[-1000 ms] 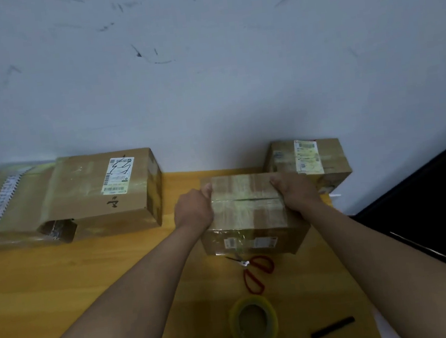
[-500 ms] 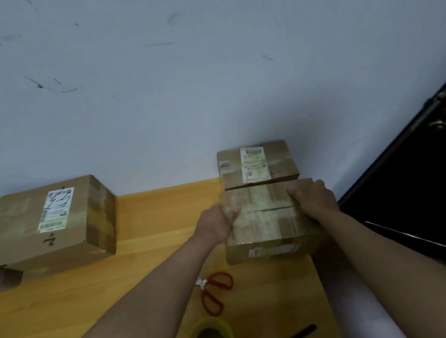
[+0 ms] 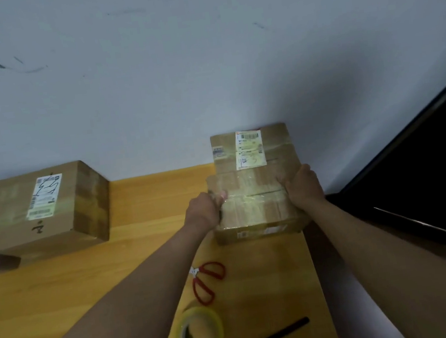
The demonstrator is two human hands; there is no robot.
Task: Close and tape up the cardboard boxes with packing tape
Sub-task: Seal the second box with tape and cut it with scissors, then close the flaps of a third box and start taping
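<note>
Head view — taped box [image 3: 255,207] at the table's [image 3: 62,289] far right edge, touching a labelled box [image 3: 253,147] behind; gripped at its ends by left hand [image 3: 206,209] and right hand [image 3: 302,188], fingers curled over it. Best seated flush, squared — overhang avoided.
</note>
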